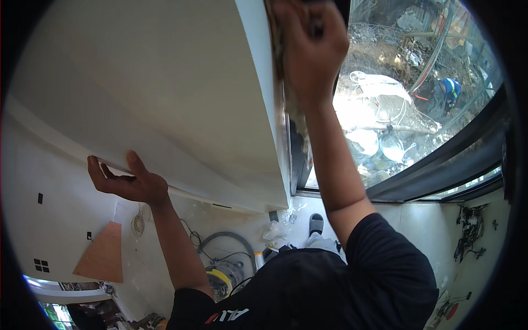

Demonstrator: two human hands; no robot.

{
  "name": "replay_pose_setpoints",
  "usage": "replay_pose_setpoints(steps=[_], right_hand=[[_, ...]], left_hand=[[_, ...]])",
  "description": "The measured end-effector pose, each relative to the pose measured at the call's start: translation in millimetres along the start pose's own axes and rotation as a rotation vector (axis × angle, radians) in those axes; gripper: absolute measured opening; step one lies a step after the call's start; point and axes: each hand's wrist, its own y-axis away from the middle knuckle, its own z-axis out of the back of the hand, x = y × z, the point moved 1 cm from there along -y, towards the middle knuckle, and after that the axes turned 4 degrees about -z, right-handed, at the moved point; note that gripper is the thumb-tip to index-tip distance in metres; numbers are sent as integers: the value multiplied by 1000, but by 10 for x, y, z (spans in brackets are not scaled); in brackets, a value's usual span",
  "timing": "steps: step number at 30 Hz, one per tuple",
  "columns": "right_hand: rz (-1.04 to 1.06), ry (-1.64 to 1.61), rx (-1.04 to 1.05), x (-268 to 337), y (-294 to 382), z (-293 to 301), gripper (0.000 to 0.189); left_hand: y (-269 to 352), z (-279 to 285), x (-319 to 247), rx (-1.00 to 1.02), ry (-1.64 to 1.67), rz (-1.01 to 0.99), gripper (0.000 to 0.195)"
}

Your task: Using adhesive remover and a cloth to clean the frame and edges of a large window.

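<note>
A large pale panel or door leaf (177, 90) fills the upper left of the head view. My left hand (128, 177) grips its lower-left edge, with the thumb on the face and the fingers curled beneath. Raised at the top, close to the panel's right edge and the dark window frame (297, 140), is my right hand (315, 49). Its fingers are bent and blurred, and whether they hold something cannot be told. A rough, yellowish strip of material runs between the panel edge and the window frame beside this hand.
Below me are a vacuum-like machine (225, 278) with a grey hose (231, 235), a cable and a crumpled plastic bag (275, 231). A brown board (105, 255) leans at the left wall. Through the window glass, a person in blue (451, 90) is bent over on rubble-strewn ground.
</note>
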Motion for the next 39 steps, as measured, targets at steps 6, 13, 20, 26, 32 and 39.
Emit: replay_pose_setpoints(steps=[6, 13, 20, 26, 32, 39], right_hand=[[-168, 387, 101, -908, 1842, 793, 31], [-169, 353, 131, -652, 1574, 738, 25], [-9, 394, 307, 554, -652, -19, 21], [30, 226, 177, 310, -1, 100, 25], [-143, 569, 268, -1086, 2117, 978, 39], [-350, 518, 345, -1842, 3350, 1634, 30]], left_hand=[[-18, -81, -7, -33, 33, -26, 69], [43, 35, -2, -52, 57, -40, 68], [66, 17, 42, -14, 71, 7, 68], [-19, 13, 82, -41, 64, 8, 73], [-34, -65, 91, -17, 114, 6, 79], [-32, -45, 90, 43, 63, -2, 75]])
